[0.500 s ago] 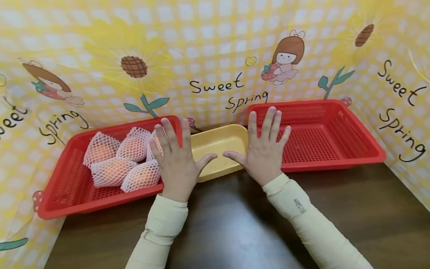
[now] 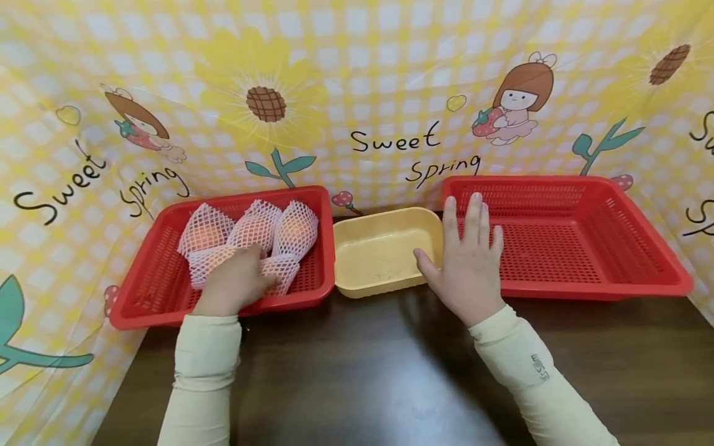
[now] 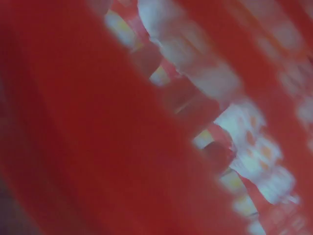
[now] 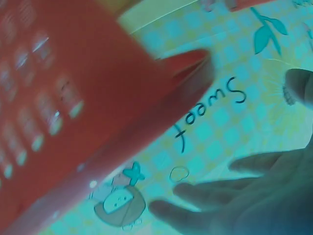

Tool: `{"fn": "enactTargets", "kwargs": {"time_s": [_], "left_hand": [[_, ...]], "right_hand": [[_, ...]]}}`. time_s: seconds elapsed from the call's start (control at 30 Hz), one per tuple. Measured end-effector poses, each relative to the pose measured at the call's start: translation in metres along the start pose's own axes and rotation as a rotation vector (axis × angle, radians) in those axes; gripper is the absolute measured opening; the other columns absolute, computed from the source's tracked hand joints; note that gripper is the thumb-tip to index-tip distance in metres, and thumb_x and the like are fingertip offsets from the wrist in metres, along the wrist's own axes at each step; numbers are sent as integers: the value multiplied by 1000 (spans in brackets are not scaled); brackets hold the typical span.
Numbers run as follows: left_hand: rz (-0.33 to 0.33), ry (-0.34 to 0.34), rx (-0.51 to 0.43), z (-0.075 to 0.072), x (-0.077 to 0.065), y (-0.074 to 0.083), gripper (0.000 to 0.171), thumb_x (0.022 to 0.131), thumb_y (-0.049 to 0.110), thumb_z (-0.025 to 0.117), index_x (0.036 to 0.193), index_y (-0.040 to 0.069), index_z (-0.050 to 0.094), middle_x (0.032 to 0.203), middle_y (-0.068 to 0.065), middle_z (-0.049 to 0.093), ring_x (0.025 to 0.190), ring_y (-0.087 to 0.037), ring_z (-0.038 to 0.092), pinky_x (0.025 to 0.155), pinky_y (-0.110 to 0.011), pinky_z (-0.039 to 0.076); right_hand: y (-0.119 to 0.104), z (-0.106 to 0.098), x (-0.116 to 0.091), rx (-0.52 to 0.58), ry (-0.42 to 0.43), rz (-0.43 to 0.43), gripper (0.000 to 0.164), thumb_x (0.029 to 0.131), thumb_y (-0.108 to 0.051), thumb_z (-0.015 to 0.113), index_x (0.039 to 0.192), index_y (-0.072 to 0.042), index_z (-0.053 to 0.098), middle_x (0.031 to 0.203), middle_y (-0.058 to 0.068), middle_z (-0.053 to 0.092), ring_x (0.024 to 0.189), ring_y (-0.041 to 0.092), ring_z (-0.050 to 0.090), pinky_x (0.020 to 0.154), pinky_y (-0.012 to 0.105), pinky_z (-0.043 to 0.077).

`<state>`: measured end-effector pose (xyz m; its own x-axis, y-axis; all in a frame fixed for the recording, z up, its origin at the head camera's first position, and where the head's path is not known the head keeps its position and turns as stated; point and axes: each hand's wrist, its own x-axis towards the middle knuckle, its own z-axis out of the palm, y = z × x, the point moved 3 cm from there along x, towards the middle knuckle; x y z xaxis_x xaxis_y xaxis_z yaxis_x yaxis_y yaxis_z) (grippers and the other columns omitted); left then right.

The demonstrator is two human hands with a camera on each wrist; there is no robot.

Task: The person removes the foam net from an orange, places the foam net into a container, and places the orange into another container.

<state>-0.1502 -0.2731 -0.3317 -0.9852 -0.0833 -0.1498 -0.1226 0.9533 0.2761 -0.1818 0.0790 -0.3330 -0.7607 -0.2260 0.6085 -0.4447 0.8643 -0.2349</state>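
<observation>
In the head view, several round orange fruits in white foam nets lie in the left red basket (image 2: pixel 134 303). My left hand (image 2: pixel 231 282) reaches over its front rim and grips the front-right net-wrapped fruit (image 2: pixel 284 269), thumb along its near side, fingers curled over its left part; the fingertips are hidden. The front-left fruit (image 2: pixel 203 263) is partly covered by this hand. My right hand (image 2: pixel 471 275) is held up with fingers spread, holding nothing. It overlaps the left end of the right red basket (image 2: pixel 647 288). The right wrist view also has its spread fingers (image 4: pixel 195 196).
A yellow tray (image 2: pixel 385 285) with nothing in it stands between the two baskets. Behind them rises a yellow checked cloth (image 2: pixel 362 68) with printed flowers and lettering. All stand on a dark brown table (image 2: pixel 357 365). The left wrist view is blurred by the near red basket wall (image 3: pixel 98 147).
My left hand has moved left and down from beside the tray onto the fruits, its fingers closing in from spread. The right hand stays spread. The head view has turned slightly left.
</observation>
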Motion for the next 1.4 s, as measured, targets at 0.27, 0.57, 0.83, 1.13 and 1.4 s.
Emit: {"fn": "enactTargets", "kwargs": {"time_s": [0.27, 0.57, 0.83, 1.13, 1.4], "left_hand": [[9, -140, -74, 7, 9, -21, 82, 86, 32, 77, 151, -3, 39, 146, -30, 46, 130, -48, 46, 104, -64, 36], [8, -214, -107, 16, 21, -22, 88, 86, 26, 77, 156, 0, 31, 155, -28, 35, 142, -47, 29, 110, -64, 27], [35, -212, -152, 18, 26, -26, 87, 84, 30, 76, 155, 8, 32, 152, -28, 31, 138, -43, 32, 107, -65, 32], [77, -100, -267, -3, 12, -19, 91, 82, 30, 79, 154, 8, 28, 152, -22, 31, 131, -38, 39, 107, -62, 33], [120, -60, -324, -15, -1, 0, 96, 81, 29, 80, 157, 12, 23, 153, -18, 30, 127, -36, 42, 106, -61, 34]], "right_hand": [[-23, 6, -3, 160, -126, -58, 76, 89, -33, 74, 148, 3, 43, 150, 36, 35, 135, 50, 39, 103, 69, 30], [-46, 16, -3, 285, -507, -203, 55, 96, -37, 68, 141, -6, 59, 130, 16, 64, 124, 33, 57, 109, 62, 30], [-49, 28, -4, 352, -547, -269, 51, 96, -34, 69, 137, -5, 62, 126, 14, 67, 114, 30, 64, 100, 48, 46], [-41, 29, -1, 409, -555, -231, 48, 97, -29, 69, 137, -3, 61, 125, 14, 67, 116, 29, 63, 100, 46, 47], [-36, 29, -1, 450, -568, -196, 48, 98, -29, 67, 138, -3, 61, 130, 14, 65, 121, 28, 60, 103, 46, 45]]}}
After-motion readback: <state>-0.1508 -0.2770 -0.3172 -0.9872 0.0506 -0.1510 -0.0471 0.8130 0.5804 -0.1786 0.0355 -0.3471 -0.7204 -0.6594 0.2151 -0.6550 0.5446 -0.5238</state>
